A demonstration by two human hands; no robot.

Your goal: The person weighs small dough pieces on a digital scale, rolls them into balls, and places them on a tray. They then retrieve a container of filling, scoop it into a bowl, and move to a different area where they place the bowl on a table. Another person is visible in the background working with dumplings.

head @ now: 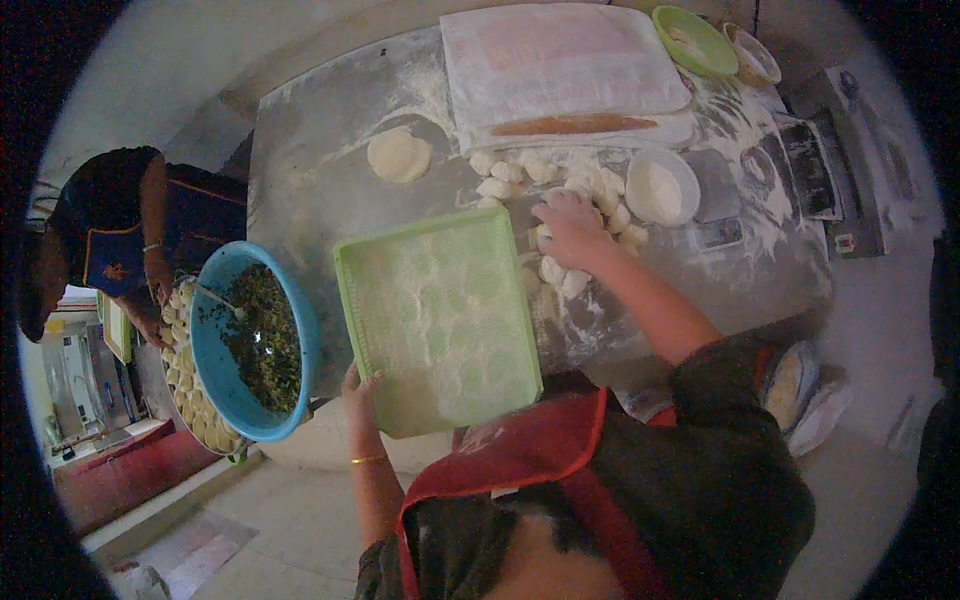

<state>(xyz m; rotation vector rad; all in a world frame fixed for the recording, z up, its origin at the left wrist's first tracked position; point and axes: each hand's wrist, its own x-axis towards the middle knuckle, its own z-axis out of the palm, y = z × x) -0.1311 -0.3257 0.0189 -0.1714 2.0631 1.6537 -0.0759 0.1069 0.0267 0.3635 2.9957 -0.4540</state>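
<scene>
My left hand (362, 390) grips the near left edge of a light green plastic tray (450, 322). The tray is dusted with flour and tilted, its near side against my red apron (517, 450). My right hand (568, 229) rests over a cluster of small floured dough pieces (538, 169) on the worktable. Its fingers curl down among them, and whether they pinch a piece is hidden. Beyond the tray lies a flattened round of dough (399, 154). Right of the cluster stands a white bowl of flour (666, 191).
A rolling pin (574, 125) lies on white cloth sacking (562, 67). Flour marks the metal table (315, 172). At left, a blue basin (307, 330) of chopped green filling stands by a tray of shaped dough pieces (199, 409), where another person (112, 202) works. A green basin (697, 45) sits back right.
</scene>
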